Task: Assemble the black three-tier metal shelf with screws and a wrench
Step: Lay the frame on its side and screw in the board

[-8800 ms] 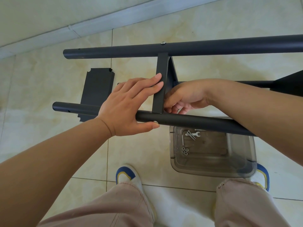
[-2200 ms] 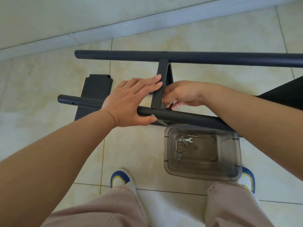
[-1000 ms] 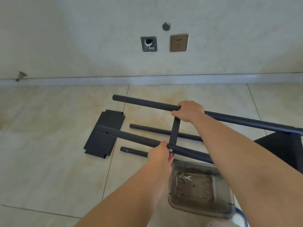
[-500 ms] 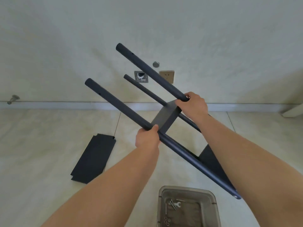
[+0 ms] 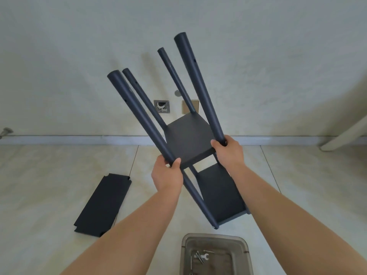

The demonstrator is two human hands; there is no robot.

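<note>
I have swung the shelf frame (image 5: 188, 139) nearly upright; my left hand (image 5: 166, 175) and right hand (image 5: 228, 151) each grip a post, spare panel (image 5: 103, 205) at eight o'clock.

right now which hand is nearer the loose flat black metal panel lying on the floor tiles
Left. The left hand grips a shelf post just up and right of the loose flat black metal panel; the right hand grips another post farther right.
</note>
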